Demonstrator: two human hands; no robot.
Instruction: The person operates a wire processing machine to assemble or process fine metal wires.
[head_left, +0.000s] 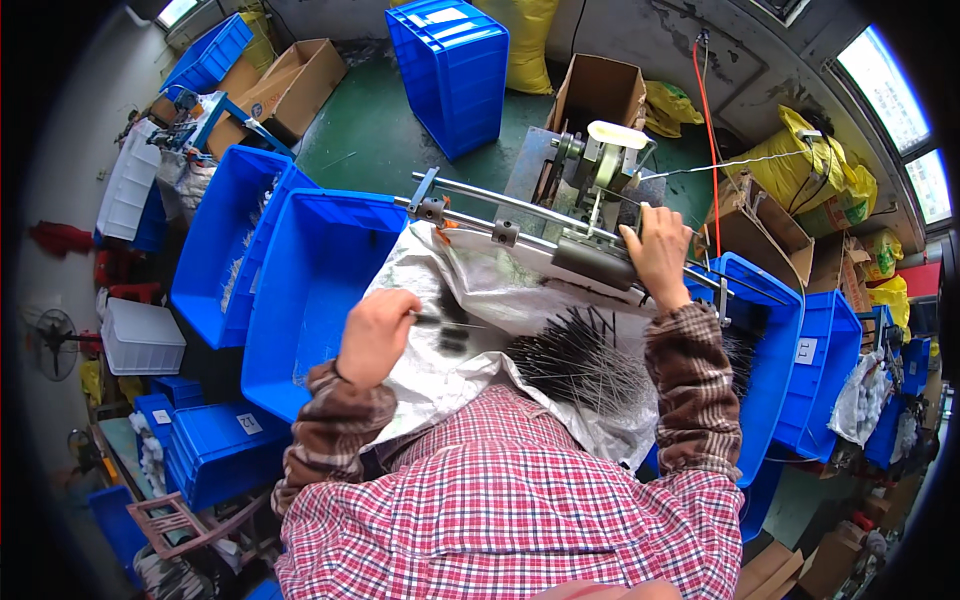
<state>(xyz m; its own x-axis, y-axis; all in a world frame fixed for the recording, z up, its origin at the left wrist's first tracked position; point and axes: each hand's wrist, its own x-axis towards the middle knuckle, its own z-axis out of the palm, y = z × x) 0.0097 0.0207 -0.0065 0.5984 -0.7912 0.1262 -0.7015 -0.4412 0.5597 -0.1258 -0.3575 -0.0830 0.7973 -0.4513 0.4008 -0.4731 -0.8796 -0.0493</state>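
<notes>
My left hand [376, 337] is closed in a pinch over a white woven sheet [400, 275]. A thin metal rod [455, 323] sticks out from its fingertips to the right. My right hand [660, 250] is at the bench machine [608, 165], its fingers bent beside the dark cylinder [594, 262] under the long rails. Whatever those fingers grip is hidden or too thin to make out. On the sheet across my lap lies a loose heap of thin rods with black ends [580, 360], close to my right forearm.
Blue bins stand at both sides, one at my left [320, 290] and one at my right [765, 340]. Metal rails [490, 225] cross in front of me. Beyond are a tall blue crate [450, 80], a cardboard box [600, 90] and yellow sacks [800, 165]. A red cord [706, 130] hangs at the right.
</notes>
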